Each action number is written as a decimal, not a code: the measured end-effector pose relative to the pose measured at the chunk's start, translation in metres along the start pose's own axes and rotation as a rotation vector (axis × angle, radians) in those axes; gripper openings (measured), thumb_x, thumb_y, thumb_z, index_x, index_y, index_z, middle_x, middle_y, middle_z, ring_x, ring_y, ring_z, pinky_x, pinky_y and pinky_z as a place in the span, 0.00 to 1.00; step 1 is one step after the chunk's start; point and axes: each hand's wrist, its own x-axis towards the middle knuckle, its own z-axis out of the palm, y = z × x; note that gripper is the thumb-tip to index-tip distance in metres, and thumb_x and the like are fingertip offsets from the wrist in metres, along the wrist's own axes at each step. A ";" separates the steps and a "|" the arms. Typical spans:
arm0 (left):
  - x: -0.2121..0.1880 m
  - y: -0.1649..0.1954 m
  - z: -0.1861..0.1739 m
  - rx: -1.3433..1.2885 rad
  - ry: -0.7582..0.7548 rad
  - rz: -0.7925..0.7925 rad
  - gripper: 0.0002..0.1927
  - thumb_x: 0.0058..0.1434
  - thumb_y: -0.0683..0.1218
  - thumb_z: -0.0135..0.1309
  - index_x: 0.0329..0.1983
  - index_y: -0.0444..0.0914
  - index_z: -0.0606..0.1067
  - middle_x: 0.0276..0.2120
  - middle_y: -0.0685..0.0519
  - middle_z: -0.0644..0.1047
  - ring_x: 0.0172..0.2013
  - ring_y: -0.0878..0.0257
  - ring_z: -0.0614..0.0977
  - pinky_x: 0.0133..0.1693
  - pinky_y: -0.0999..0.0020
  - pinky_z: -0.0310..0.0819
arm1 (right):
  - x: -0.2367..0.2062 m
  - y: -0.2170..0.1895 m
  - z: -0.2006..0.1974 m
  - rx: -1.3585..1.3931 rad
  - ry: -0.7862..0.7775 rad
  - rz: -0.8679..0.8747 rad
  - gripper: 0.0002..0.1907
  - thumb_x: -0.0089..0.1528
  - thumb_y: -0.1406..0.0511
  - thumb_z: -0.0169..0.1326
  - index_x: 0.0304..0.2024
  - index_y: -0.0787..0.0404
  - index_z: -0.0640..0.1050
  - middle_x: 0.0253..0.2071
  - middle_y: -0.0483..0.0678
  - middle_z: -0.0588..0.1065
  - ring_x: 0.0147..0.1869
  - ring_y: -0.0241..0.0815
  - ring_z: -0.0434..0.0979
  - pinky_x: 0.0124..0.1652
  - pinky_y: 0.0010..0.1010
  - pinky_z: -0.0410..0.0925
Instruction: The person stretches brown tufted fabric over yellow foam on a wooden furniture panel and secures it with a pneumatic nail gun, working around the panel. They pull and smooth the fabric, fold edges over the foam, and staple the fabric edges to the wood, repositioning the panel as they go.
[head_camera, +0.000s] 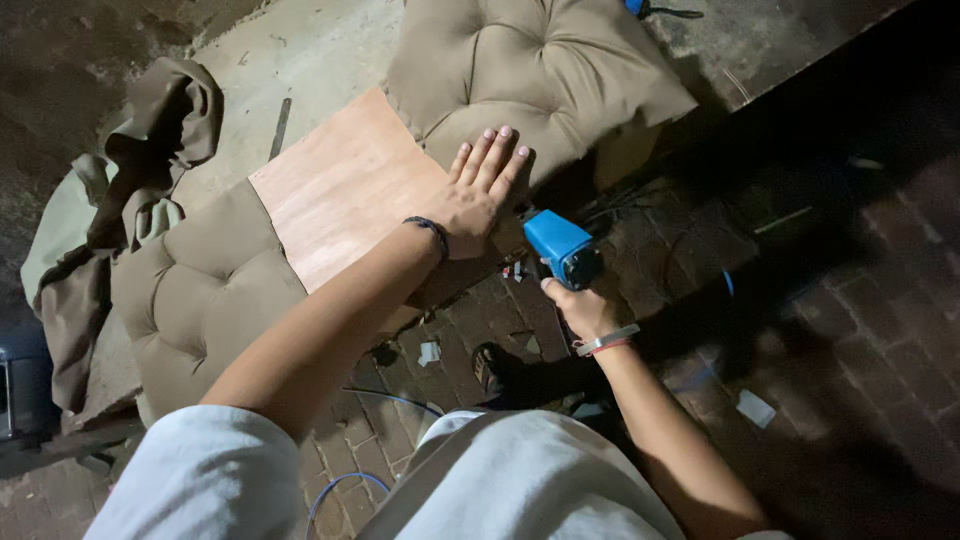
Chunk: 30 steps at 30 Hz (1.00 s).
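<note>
Pressing the left hand flat, fingers spread, on the plywood board between two tufted cushions. Right hand wrapped around blue power tool at board's near edge; best kept square, fingers clear.

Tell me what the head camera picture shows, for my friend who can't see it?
A person's left hand presses flat on a wooden board between two tan tufted cushions, while the right hand holds a blue power tool at the board's edge.

Board lies between two cushions, stapler right.
</note>
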 end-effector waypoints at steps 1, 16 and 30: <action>0.001 0.000 -0.003 -0.001 -0.095 -0.024 0.61 0.48 0.43 0.62 0.79 0.39 0.39 0.77 0.39 0.39 0.77 0.41 0.41 0.73 0.44 0.35 | -0.002 0.002 0.005 -0.042 -0.062 0.138 0.21 0.58 0.49 0.61 0.41 0.57 0.83 0.36 0.48 0.81 0.41 0.45 0.81 0.43 0.36 0.70; 0.005 -0.006 -0.008 0.078 -0.254 -0.004 0.63 0.44 0.42 0.60 0.79 0.40 0.36 0.77 0.40 0.37 0.76 0.43 0.38 0.73 0.46 0.35 | -0.017 0.008 0.050 0.071 0.084 -0.109 0.14 0.57 0.56 0.64 0.37 0.58 0.81 0.33 0.44 0.79 0.36 0.39 0.79 0.37 0.36 0.71; 0.037 0.015 0.009 -0.064 0.226 -0.289 0.36 0.73 0.57 0.46 0.80 0.45 0.52 0.77 0.39 0.51 0.75 0.40 0.52 0.73 0.43 0.44 | -0.027 -0.060 -0.095 0.813 -0.306 0.199 0.16 0.59 0.57 0.61 0.38 0.61 0.74 0.27 0.47 0.76 0.27 0.41 0.78 0.27 0.34 0.74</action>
